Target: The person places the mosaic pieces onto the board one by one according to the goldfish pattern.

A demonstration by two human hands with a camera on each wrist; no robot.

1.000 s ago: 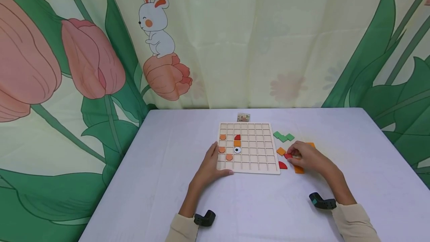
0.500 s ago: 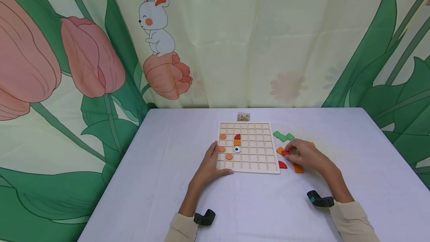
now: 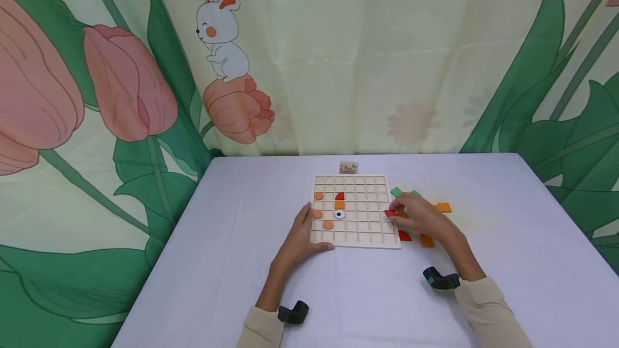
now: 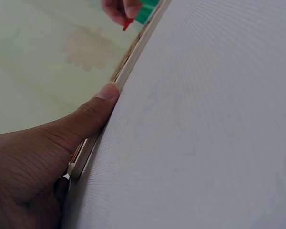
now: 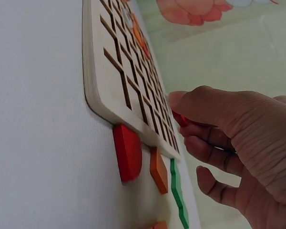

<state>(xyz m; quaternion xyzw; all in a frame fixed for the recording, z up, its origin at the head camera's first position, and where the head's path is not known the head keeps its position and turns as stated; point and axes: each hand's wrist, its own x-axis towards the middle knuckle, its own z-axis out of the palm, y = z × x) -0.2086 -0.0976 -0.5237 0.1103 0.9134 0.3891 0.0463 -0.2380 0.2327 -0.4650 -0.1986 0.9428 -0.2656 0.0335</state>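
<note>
In the head view a wooden grid board (image 3: 367, 238) lies on the table. My left hand (image 3: 300, 240) rests at its near left corner, fingers along the left edge and thumb (image 4: 88, 117) along the front edge. Between thumb and fingers my right hand (image 3: 423, 216) pinches a red tile (image 3: 389, 213), just above the board's right edge. Set in the grid are a red quarter-round tile (image 3: 340, 196), an orange square (image 3: 339, 205), a white eye disc (image 3: 339, 214) and several orange discs (image 3: 328, 224). A second red tile (image 5: 128, 152) lies beside the board.
Green tiles (image 3: 396, 191), an orange tile (image 5: 158, 170) by the board edge and more orange tiles (image 3: 443, 207) lie to the right, partly behind the right hand. A small picture card (image 3: 348, 167) sits behind the board. A printed curtain (image 3: 329, 69) hangs at the back.
My right hand has lifted the red tile off the loose pieces and carried it left to the board's right edge. The left hand stays at the corner.
</note>
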